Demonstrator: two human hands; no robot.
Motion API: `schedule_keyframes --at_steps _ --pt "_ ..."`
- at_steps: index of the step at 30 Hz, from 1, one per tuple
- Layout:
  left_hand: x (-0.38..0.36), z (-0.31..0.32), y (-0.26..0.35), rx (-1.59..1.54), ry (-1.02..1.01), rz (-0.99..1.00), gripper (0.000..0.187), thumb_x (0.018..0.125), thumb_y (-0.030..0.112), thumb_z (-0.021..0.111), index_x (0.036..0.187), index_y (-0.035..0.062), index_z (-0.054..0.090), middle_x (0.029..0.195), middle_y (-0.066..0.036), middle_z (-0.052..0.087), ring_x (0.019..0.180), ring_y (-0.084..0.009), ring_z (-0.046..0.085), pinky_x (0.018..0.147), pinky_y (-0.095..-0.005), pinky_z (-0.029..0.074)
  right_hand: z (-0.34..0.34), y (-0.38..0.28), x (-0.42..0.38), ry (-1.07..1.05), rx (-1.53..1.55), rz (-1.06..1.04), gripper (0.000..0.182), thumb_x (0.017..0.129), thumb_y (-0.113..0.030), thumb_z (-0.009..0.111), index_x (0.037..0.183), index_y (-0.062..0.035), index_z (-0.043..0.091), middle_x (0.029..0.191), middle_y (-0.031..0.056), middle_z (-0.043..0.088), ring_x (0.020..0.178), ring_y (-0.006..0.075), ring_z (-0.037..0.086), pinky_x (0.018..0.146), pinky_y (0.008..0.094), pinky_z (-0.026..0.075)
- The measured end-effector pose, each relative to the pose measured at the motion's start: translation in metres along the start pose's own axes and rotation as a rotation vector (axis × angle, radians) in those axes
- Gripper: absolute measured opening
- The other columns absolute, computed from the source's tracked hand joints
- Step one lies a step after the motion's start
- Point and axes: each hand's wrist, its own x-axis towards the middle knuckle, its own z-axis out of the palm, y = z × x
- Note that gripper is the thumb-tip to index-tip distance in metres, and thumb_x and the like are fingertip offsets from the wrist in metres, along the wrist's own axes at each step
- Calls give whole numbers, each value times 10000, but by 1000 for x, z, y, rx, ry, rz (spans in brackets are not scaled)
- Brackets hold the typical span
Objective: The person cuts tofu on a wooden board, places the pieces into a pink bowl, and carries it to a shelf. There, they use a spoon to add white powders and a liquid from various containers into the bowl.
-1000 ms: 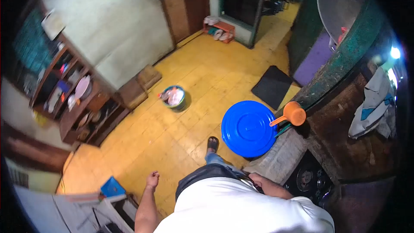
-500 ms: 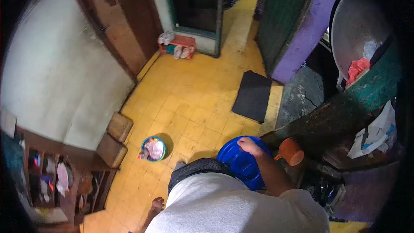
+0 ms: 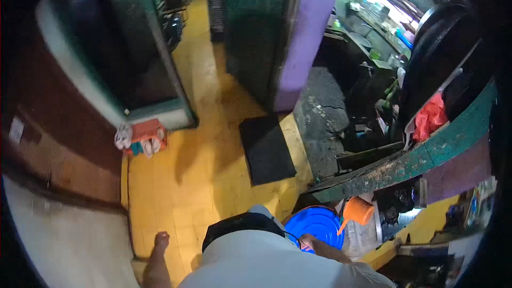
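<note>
My left hand [image 3: 162, 239] hangs over the yellow floor at the lower left, its fingers curled in; whether anything is inside is too small to tell. Close to my waist on the right, my right hand [image 3: 307, 242] is in front of a round blue plastic tub [image 3: 322, 223], fingers bent together; I cannot make out whether it touches the tub or holds something. An orange dipper [image 3: 358, 211] lies beside the tub, its handle pointing down toward the rim.
A black mat [image 3: 266, 150] lies on the floor ahead, before the green door [image 3: 261, 37]. A small red shoe rack [image 3: 147, 134] stands left by the wall. A green ledge [image 3: 426, 154] runs along the right, with a red plastic bag [image 3: 430, 117] behind it.
The view has turned to the right and moved forward. The small basin on the floor has left view. My right hand has come down from above the tub to near my waist.
</note>
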Motion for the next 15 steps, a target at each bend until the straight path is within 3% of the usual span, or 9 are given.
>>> schedule_keyframes --at_steps 1,2,4,7,8,10,11,13,15 --pt "39 -19 51 -69 -32 -23 172 786 96 577 646 68 481 598 -49 464 604 -151 483 543 -352 405 -2 -12 1 18 99 6 395 907 -395 577 1176 -106 596 1059 132 682 921 299 681 743 485 522" --pt "79 -30 92 189 17 57 79 792 104 588 755 36 574 702 -48 561 651 -161 524 588 -348 443 -6 -22 2 35 197 12 399 907 -401 576 1181 -111 595 1070 136 682 910 296 683 741 479 525" --pt "170 -20 143 23 224 9 196 808 117 604 970 11 632 824 -62 628 705 -164 561 628 -328 475 -19 -55 2 114 230 22 378 907 -397 575 1139 -100 604 1019 128 680 866 274 676 716 462 524" --pt "301 22 207 -51 286 211 202 845 119 594 1039 103 650 904 21 620 648 -132 539 591 -269 465 -68 -107 30 88 284 -29 318 897 -326 592 1095 -77 614 940 117 667 780 242 652 646 423 505" --pt "336 49 230 -260 106 180 240 873 128 558 1100 105 631 941 16 621 654 -134 549 584 -282 478 -93 -124 42 87 283 -57 298 893 -302 598 1080 -70 617 913 114 662 752 232 644 623 410 498" --pt "365 107 285 -309 137 216 244 936 141 445 1106 116 618 908 -7 627 663 -144 576 555 -301 491 -147 -160 58 119 256 -130 258 886 -254 610 1050 -55 623 860 106 653 695 211 627 576 384 486" --pt "363 137 301 162 80 425 189 924 119 445 1005 103 615 835 -17 616 678 -164 590 552 -326 495 -176 -177 65 145 258 -164 238 883 -230 615 1035 -48 626 833 102 648 666 200 619 553 371 479" --pt "361 184 375 214 -142 227 143 910 188 491 864 94 589 755 -23 569 667 -165 549 576 -341 463 -243 -222 56 229 404 -257 198 876 -183 627 1005 -33 632 780 95 639 609 179 603 506 345 467" --pt "348 217 431 237 -332 5 247 897 257 538 722 85 562 674 -28 523 656 -166 508 599 -356 430 -307 -264 25 295 685 -434 158 869 -135 639 976 -18 639 727 87 630 552 158 587 460 319 454"
